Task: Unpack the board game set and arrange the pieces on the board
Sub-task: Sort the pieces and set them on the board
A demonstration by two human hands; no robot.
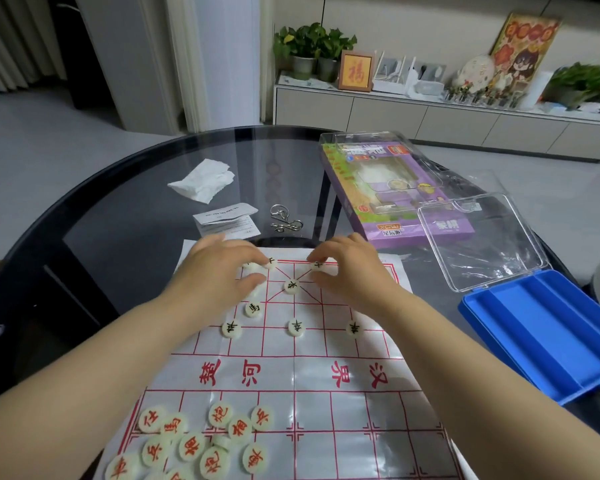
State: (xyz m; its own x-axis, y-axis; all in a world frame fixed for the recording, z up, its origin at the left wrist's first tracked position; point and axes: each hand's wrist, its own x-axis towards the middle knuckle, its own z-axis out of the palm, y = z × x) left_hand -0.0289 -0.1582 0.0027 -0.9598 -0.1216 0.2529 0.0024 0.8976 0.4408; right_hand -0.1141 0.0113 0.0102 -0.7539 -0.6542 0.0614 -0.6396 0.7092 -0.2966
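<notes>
Hands at the far row of a white paper board [326,375] printed with a red grid.
Head view: a blue plastic case [548,341] lies open on the right, its clear hinged lid [482,240] swung back. The left hand [219,268] pinches a black-lettered white round disc [270,263]. The right hand [347,271] seems to pinch a second disc [317,265]. Red-lettered discs [187,441] lie heaped at the near left corner.

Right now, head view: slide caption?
Left hand and right hand touch black xiangqi pieces on the board; red pieces heaped nearside.
</notes>
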